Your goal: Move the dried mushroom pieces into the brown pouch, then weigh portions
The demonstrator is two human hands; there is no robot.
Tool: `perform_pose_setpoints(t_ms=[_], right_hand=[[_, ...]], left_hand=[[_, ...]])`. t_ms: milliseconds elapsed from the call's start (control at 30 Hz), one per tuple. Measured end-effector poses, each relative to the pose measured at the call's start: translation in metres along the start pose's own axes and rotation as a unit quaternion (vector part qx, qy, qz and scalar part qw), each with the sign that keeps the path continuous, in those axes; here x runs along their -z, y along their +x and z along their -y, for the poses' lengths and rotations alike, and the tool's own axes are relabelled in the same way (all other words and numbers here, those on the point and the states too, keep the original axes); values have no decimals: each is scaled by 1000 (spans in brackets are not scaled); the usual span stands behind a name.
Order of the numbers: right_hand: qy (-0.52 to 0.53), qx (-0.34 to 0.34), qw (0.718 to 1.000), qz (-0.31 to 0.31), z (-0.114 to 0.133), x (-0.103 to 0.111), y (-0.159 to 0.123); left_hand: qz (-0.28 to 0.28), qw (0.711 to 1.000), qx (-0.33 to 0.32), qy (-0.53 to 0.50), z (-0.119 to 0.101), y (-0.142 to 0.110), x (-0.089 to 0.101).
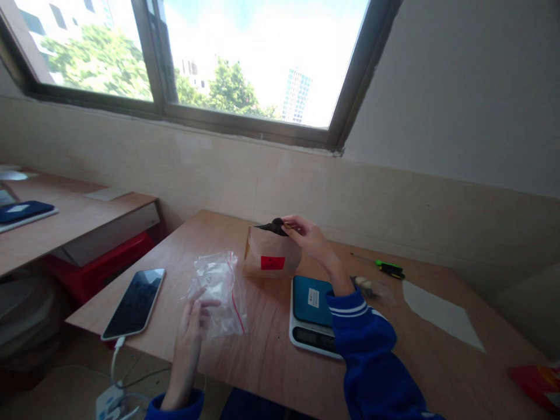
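On the wooden surface [266, 341], a brown paper bag [256, 254] stands behind a digital scale [304, 315], its red label [272, 263] too small to read, like the scale's white sticker [313, 297]. The right hand [308, 238] has its fingers nearly closed at dark contents [277, 224] in the bag's mouth; I can't tell its grip. The left hand [196, 318], loosely open, touches a clear zip bag [219, 287].

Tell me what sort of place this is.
Probably a small workroom or classroom, upstairs perhaps: plain wooden desks stand by a wide window showing treetops and a tall building, and a digital scale sits out.
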State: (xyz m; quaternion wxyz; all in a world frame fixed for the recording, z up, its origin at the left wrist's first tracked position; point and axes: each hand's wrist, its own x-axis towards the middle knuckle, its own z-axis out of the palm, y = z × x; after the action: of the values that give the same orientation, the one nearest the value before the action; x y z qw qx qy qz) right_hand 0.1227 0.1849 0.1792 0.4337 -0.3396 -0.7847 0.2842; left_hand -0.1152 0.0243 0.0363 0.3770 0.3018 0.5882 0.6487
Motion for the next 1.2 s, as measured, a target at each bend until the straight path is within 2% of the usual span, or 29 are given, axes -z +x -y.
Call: perform_pose_setpoints(t_ms=[100,200,300,367,433,467,533,567,633,700,767,833,933,1000,1100,1167,1200], right_hand=[[6,-3,1000,4,-2,6,0],[-3,-2,999,37,-4,9,-1],[-55,5,996,74,0,7,-4],[-99,0,992,82,6,4,-7],[-121,-6,990,76,11,1,-10],[-126,-7,990,69,13,0,-11],[-133,3,990,48,16,-2,-13],[-140,14,989,35,16,-2,-14],[-168,35,985,16,15,-3,-15],[-207,50,977,19,13,-5,-16],[-242,57,968,25,14,-7,-20],[-256,68,964,10,17,-8,-26],[-247,75,964,-57,19,-4,-44],[-251,58,960,-110,9,6,-61],[-313,-5,936,-163,-29,33,-99],[-386,-78,906,-153,-66,56,-132],[-423,-120,890,-120,-85,67,-150]], left_hand=[[-15,999,-45,26,-10,16,5],[-18,995,-76,63,-20,40,6],[-19,980,-105,169,-22,67,3],[-41,955,-114,270,-19,79,-1],[-80,938,-126,312,-17,84,-4],[-105,927,-148,329,-17,84,-5],[-140,890,-236,365,-18,80,-7],[-136,868,-290,380,-19,78,-7],[-77,837,-368,398,-17,76,-9],[19,826,-355,437,-6,77,-13],[99,797,-271,531,12,80,-18],[144,782,-240,556,33,82,-22],[163,778,-206,571,55,84,-27],[164,781,-186,573,59,85,-27],[160,792,-174,563,54,89,-23],[157,801,-180,549,46,93,-20],[157,805,-184,541,42,95,-19]])
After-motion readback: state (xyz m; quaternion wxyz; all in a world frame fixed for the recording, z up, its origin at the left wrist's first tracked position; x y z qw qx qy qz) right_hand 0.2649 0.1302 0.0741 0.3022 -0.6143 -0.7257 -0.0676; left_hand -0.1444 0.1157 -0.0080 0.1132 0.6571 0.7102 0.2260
